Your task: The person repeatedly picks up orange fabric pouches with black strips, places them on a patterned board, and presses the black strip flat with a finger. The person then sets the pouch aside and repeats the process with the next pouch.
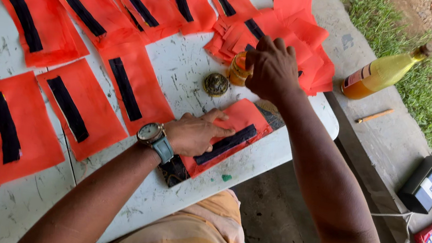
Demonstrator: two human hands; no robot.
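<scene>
Two hands work at once here. The left hand (195,134) lies flat, fingers spread and pressing down on an orange sheet (238,120) that carries a black strip (226,143); the sheet rests on a dark board (174,170) at the near edge of the white table (189,69). The right hand (272,68) has its fingers bunched downward over a small amber jar (238,69); whether they grip anything inside cannot be told. The jar's round lid (215,84) lies just beside it.

Recommended practice, judged from this layout: keep the left palm's pressure even so the strip does not shift, and lift the right fingers straight up from the jar to avoid tipping it. Finished sheets (80,107) lie in rows to the left; a loose orange pile (299,27) sits behind the jar.
</scene>
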